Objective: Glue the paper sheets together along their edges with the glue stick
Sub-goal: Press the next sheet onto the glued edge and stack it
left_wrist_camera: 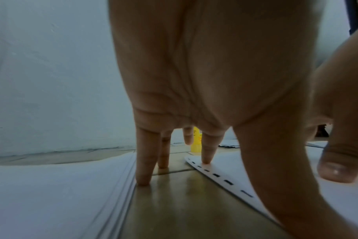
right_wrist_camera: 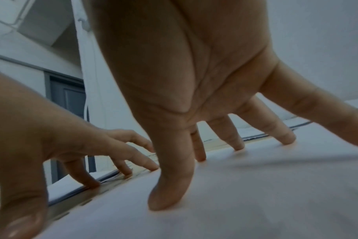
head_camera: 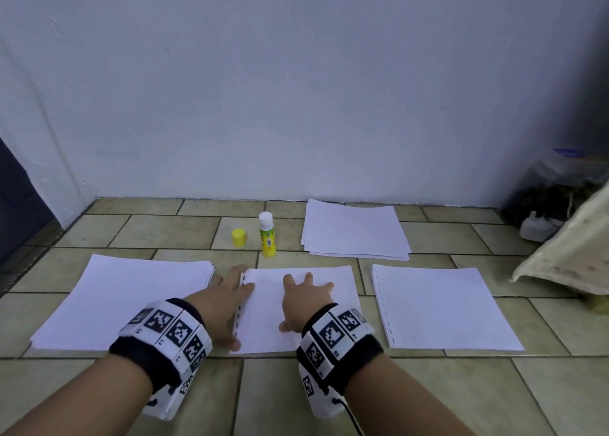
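Note:
A single white sheet (head_camera: 316,323) with a punched left edge lies on the tiled floor in front of me. My right hand (head_camera: 304,299) presses on it, fingers spread and straight (right_wrist_camera: 237,145). My left hand (head_camera: 227,304) rests open at the sheet's punched edge (left_wrist_camera: 215,174). Its index fingertip (left_wrist_camera: 206,160) is on that edge and the other fingers touch the tile beside the left paper stack (head_camera: 125,304). The glue stick (head_camera: 267,234) stands upright and uncapped behind the sheet, with its yellow cap (head_camera: 239,237) to its left. Neither hand holds anything.
Another punched sheet (head_camera: 441,307) lies to the right and a paper stack (head_camera: 354,229) at the back right by the wall. A dark bag (head_camera: 553,188), a white plug (head_camera: 535,228) and a cloth-covered object (head_camera: 570,257) crowd the far right.

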Action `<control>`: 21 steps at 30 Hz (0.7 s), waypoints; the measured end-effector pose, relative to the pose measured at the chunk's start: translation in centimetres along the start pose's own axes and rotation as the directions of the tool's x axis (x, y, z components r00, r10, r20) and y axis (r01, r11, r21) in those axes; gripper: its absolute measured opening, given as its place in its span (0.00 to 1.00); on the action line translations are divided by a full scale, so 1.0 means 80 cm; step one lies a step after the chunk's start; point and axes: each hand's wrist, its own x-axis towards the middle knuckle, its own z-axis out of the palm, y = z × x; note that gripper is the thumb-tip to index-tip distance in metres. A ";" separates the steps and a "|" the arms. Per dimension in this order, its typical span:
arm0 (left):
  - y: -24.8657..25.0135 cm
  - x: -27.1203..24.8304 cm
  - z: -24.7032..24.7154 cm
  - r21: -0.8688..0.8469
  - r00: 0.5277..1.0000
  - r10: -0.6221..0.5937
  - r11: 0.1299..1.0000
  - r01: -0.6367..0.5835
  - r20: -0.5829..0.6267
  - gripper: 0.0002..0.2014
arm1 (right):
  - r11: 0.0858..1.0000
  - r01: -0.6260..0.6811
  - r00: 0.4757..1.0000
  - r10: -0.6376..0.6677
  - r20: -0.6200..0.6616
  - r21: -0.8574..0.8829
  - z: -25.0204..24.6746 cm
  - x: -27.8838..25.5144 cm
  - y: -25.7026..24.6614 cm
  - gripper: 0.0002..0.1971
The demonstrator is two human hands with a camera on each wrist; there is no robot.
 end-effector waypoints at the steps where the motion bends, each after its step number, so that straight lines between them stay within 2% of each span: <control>1: 0.001 0.000 0.000 0.007 1.000 -0.006 1.000 0.006 0.001 0.53 | 1.000 -0.024 1.000 0.024 0.015 0.005 -0.002 0.001 -0.002 0.44; 5: 0.006 -0.001 -0.004 0.018 1.000 -0.017 1.000 0.016 0.019 0.53 | 0.982 -0.065 0.998 0.061 -0.028 -0.179 -0.006 -0.003 -0.019 0.40; 7: 0.006 0.001 -0.005 0.025 0.999 -0.035 0.999 0.034 0.012 0.55 | 0.962 -0.062 0.997 0.050 -0.054 -0.265 -0.005 0.003 -0.032 0.34; 9: 0.005 0.004 -0.005 0.033 0.999 -0.039 0.999 0.039 0.008 0.56 | 0.954 -0.023 0.999 0.010 -0.045 -0.297 -0.002 0.006 -0.043 0.32; 11: 0.005 0.006 -0.005 0.051 0.999 -0.031 0.998 0.031 0.005 0.57 | 0.965 0.130 0.990 -0.141 -0.030 -0.228 0.002 0.010 -0.048 0.33; 14: 0.004 0.006 -0.002 0.047 1.000 -0.021 0.999 0.021 -0.010 0.56 | 0.941 0.330 0.943 -0.332 -0.013 -0.080 0.004 0.009 -0.033 0.36; 17: 0.002 0.004 -0.002 0.026 1.000 -0.021 0.999 0.021 -0.007 0.56 | 0.933 0.338 0.941 -0.339 0.012 -0.122 -0.001 0.012 0.002 0.42; 21: 0.004 0.003 -0.006 0.025 0.999 -0.008 1.000 0.007 0.034 0.56 | 0.964 0.260 0.966 -0.259 0.022 -0.050 -0.007 0.009 0.051 0.45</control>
